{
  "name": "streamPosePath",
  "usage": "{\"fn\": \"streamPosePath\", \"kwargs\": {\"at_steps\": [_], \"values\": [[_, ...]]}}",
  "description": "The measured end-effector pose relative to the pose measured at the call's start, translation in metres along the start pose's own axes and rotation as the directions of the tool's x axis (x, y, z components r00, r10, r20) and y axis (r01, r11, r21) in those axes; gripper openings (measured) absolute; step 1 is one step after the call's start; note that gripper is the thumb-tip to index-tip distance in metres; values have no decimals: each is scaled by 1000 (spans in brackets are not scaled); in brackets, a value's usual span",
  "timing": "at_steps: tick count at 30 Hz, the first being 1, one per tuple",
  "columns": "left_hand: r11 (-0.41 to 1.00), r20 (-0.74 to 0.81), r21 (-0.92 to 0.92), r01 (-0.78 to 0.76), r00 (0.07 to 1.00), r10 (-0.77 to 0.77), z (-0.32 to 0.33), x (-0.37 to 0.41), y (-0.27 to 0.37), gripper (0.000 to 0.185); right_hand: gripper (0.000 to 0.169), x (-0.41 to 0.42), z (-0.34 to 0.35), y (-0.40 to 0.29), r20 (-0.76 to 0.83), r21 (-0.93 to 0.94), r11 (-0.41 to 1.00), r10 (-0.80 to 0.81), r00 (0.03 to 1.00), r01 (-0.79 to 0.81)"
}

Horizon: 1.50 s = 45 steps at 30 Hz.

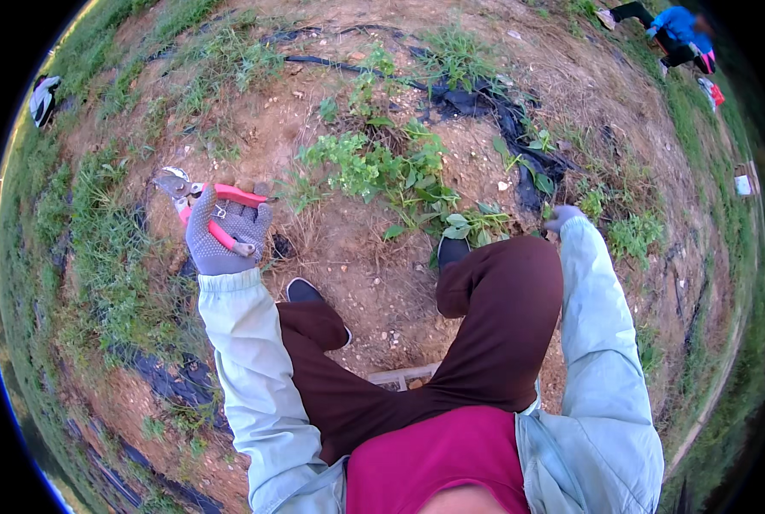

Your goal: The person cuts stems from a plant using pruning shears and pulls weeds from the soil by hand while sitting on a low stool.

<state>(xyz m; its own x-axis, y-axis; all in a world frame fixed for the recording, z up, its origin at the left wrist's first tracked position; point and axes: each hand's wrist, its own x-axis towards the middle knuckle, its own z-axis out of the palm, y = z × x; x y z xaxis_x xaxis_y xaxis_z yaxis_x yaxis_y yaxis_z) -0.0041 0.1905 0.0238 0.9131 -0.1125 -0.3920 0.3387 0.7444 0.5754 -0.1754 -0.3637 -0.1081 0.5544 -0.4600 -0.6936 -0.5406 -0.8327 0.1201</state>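
Observation:
My left hand (225, 228), in a grey dotted glove, holds a pair of pruning shears (223, 238) with red handles. The blades (175, 184) point up and left, and the handles are spread. My right hand (564, 217), gloved too, is low beside my right knee, close to the torn black plastic sheet (529, 160). Its fingers are partly hidden, so whether it grips anything cannot be made out. Between the hands, a leafy green plant (382, 164) grows from dry soil. Broad-leaved stems (469, 225) lie beside my right shoe (452, 252).
Under me is part of a pale slatted seat or crate (405, 376). Grass clumps (109, 257) and black plastic sheeting (177, 379) lie to the left. A person in blue (678, 32) bends at the upper right; another person (44, 99) is far left. A white container (743, 185) stands far right.

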Motion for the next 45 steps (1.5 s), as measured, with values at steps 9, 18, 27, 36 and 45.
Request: {"fn": "streamPosePath", "kwargs": {"at_steps": [9, 18, 27, 36, 45], "values": [[988, -9, 149, 43, 999, -42, -4, -7, 7, 28, 35, -9, -120, -171, -246, -34, 898, -433, 867, 438], [990, 48, 122, 68, 996, -75, -14, -11, 17, 29, 33, 59, -91, -213, -170, -154, 835, -549, 818, 528], [995, 190, 64, 81, 977, -92, -14, -4, 19, 43, 44, 137, -24, -249, -297, -36, 773, -613, 732, 633], [988, 257, 129, 88, 959, -119, -9, 9, 19, 46, 31, 171, 10, -197, -139, 72, 937, -330, 934, 342], [984, 227, 160, 84, 967, -119, -4, 10, 16, 51, 30, 163, 3, -170, -30, 870, 454, -339, 940, 191]]}}
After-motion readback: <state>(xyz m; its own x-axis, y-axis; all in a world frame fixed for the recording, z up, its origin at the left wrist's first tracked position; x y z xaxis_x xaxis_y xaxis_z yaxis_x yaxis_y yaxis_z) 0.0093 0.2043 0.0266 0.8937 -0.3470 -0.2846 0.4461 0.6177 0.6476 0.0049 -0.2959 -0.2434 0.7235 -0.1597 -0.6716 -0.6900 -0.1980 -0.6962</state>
